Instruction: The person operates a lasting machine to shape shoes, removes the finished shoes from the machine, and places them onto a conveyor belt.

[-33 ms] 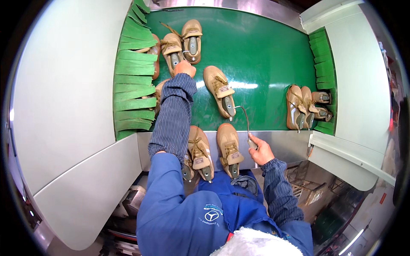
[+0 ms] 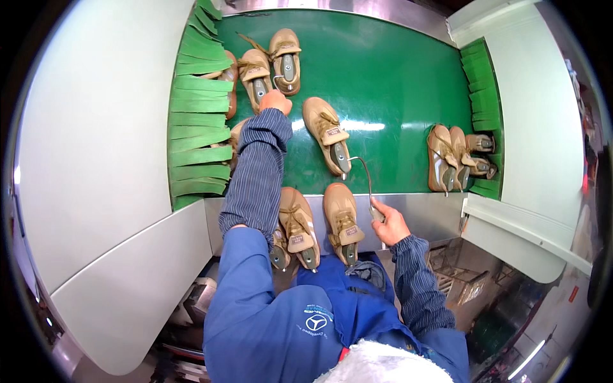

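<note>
Just ahead and left of my right hand (image 2: 391, 226), a tan shoe (image 2: 326, 136) lies on the green worktop (image 2: 396, 76), toe pointing away. That hand's wrapped round the handle of a thin hook (image 2: 370, 185), its tip up at the grey block (image 2: 341, 155) in the shoe. Guess the heel faces me so the block's easy to get at, and the bent wire keeps my knuckles clear. My left hand (image 2: 276, 101) looks curled round a second hook (image 2: 275, 80), mostly hidden, next to two other shoes (image 2: 285, 45). Left of my right hand, more shoes (image 2: 341, 207) sit across the metal edge (image 2: 418, 214), probably for easy reach.
</note>
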`<state>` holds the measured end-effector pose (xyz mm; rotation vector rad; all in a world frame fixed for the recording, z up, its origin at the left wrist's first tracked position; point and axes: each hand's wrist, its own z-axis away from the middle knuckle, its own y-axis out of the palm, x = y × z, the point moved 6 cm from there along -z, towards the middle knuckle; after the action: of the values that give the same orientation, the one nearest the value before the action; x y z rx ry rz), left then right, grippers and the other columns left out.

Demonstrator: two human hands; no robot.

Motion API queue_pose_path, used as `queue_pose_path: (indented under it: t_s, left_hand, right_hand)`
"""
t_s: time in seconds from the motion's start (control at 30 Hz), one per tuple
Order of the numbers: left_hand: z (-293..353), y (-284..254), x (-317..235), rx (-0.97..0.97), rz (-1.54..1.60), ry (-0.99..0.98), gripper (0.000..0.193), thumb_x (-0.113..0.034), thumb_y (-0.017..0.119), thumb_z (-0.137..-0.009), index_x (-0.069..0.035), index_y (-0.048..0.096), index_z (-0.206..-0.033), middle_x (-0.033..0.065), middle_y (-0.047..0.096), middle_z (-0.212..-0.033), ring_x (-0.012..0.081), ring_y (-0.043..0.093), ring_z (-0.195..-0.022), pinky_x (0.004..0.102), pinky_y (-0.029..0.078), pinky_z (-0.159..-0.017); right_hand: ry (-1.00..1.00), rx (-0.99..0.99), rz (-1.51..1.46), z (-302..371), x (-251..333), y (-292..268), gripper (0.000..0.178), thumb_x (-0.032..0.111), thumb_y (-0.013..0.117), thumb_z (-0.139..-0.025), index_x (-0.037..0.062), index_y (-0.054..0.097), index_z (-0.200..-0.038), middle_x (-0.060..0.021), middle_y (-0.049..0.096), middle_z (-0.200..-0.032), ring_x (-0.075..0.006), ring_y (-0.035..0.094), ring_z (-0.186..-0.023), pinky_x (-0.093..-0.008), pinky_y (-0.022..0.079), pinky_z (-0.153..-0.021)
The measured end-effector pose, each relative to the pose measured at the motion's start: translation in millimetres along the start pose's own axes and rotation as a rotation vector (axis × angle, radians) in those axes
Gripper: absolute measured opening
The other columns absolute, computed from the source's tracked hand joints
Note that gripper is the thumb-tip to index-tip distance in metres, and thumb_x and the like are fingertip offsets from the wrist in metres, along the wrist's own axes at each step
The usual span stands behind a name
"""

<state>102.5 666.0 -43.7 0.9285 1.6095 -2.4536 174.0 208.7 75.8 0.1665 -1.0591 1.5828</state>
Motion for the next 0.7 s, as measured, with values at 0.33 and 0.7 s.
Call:
queue_pose_path:
  t_s: [0.33,0.7]
  left_hand:
    - [40.9,-17.2,23.5,-0.021,0.307,0.026,0.029,-0.027,0.067,-0.078,-0.003,0.073,-0.092,0.0178,0.072,-0.084,0.0338,0.069,-0.079,0.0424,0.053,-0.073]
    - [261.0,-1.9,67.3,-0.171,0.117,0.075,0.019,-0.019,0.068,-0.086,-0.001,0.063,-0.082,0.0134,0.063,-0.069,0.0202,0.058,-0.06,0.0386,0.048,-0.06]
  right_hand:
    - [0.107,0.105,-0.262,5.6,-25.4,5.7,0.066,0.006,0.057,-0.087,0.01,0.045,-0.152,-0.0045,0.063,-0.075,-0.0108,0.056,-0.054,-0.0291,0.05,-0.053]
    - [-0.155,0.018,-0.17,6.5,-36.3,39.7,0.067,0.01,0.057,-0.081,0.0041,0.046,-0.147,-0.0287,0.062,-0.129,-0.0392,0.061,-0.12,-0.0396,0.047,-0.105]
